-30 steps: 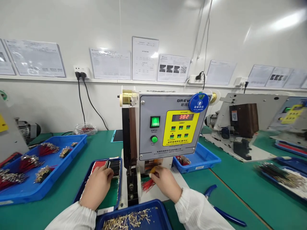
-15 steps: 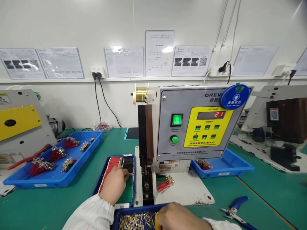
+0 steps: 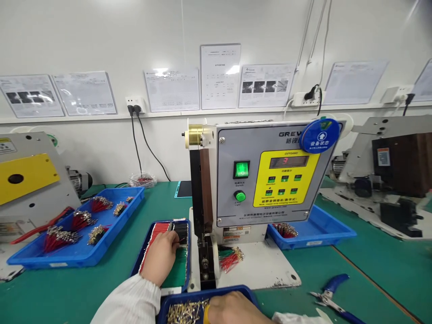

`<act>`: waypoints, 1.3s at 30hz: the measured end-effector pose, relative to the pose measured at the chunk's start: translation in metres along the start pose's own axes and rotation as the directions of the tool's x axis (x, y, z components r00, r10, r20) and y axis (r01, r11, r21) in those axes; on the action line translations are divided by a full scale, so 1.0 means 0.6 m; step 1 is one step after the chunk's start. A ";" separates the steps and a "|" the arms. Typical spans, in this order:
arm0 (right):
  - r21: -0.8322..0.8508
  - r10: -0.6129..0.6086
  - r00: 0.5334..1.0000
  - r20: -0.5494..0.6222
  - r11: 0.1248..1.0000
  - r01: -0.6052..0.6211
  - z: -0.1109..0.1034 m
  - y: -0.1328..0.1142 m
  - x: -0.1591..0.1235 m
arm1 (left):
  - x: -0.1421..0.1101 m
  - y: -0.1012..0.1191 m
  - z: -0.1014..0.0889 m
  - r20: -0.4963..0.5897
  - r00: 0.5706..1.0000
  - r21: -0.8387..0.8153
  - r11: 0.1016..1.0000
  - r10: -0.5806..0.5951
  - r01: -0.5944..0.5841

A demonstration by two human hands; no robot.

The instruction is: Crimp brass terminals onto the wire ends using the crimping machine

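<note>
My left hand (image 3: pixel 160 257) lies in a dark blue tray (image 3: pixel 168 222) and its fingers pinch at a row of red, green and black wires (image 3: pixel 180 234). My right hand (image 3: pixel 232 309) is low at the bottom of the view, over a dark blue tray of loose brass terminals (image 3: pixel 185 312). A yellow finger cot (image 3: pixel 205 315) covers one of its fingers, and its fingertips are hidden. Between the hands stands a grey wire crimping machine (image 3: pixel 266 184) with a lit green switch. A small bunch of red and green wires with metal ends (image 3: pixel 230 259) lies on its white base.
A blue tray of crimped red wire bundles (image 3: pixel 81 252) stands to the left, and a smaller blue tray (image 3: pixel 324 234) sits behind the machine's right side. Blue-handled pliers (image 3: pixel 332 290) lie on the green mat. Other machines flank both sides.
My right hand has moved from beside the crimper's base down to the terminal tray. The red counter reading has dropped to a low number. My left hand stays at the wires.
</note>
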State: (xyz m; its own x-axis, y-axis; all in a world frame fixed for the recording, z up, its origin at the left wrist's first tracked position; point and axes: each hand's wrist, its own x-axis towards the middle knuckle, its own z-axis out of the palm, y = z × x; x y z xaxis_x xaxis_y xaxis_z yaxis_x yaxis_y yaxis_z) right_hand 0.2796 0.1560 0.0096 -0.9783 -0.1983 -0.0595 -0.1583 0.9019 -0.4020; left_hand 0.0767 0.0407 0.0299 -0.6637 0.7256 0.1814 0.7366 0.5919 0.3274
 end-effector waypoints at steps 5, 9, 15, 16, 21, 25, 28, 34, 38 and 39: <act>0.060 0.043 0.999 0.009 0.997 -0.044 -0.027 -0.014 -0.008 | 0.011 -0.003 0.011 -0.070 0.996 0.080 0.995 0.058 -0.053; 0.096 0.051 0.998 -0.024 0.994 -0.049 -0.036 -0.018 -0.010 | 0.018 0.001 0.018 -0.040 0.996 0.142 0.987 0.078 -0.071; 0.201 0.107 0.992 -0.064 0.975 -0.093 -0.038 -0.023 -0.014 | 0.019 0.001 0.023 -0.043 0.997 0.163 0.985 0.060 -0.053; 0.234 0.117 0.991 -0.066 0.967 -0.098 -0.039 -0.024 -0.015 | 0.019 0.000 0.022 -0.042 0.997 0.150 0.987 0.064 -0.057; 0.270 0.114 0.990 -0.088 0.959 -0.086 -0.036 -0.023 -0.019 | 0.024 -0.005 0.021 -0.013 0.998 0.107 0.993 0.059 -0.057; 0.264 0.161 0.982 -0.103 0.956 -0.129 -0.035 -0.025 -0.021 | 0.024 -0.003 0.025 -0.025 0.999 0.161 0.986 0.037 -0.032; 0.263 0.167 0.984 -0.061 0.954 -0.145 -0.039 -0.028 -0.020 | 0.021 -0.002 0.029 -0.050 0.998 0.167 0.985 0.044 -0.035; 0.311 0.141 0.989 -0.053 0.943 -0.118 -0.047 -0.030 -0.019 | 0.020 0.000 0.027 -0.124 0.986 0.009 0.994 0.112 -0.112; 0.349 0.166 0.983 -0.075 0.928 -0.130 -0.047 -0.034 -0.021 | 0.019 0.009 0.023 -0.059 0.980 -0.110 0.974 0.191 -0.197; 0.357 0.190 0.979 -0.078 0.922 -0.150 -0.047 -0.036 -0.022 | 0.018 0.010 0.023 -0.030 0.983 -0.096 0.979 0.180 -0.182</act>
State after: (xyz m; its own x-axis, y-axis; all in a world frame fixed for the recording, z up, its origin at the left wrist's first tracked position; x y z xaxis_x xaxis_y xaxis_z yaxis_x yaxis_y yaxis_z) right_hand 0.2921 0.1499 0.0448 -0.9979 0.0067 -0.0637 0.0488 0.7241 -0.6880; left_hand 0.0760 0.0570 0.0212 -0.5243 0.8092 0.2650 0.8289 0.4139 0.3763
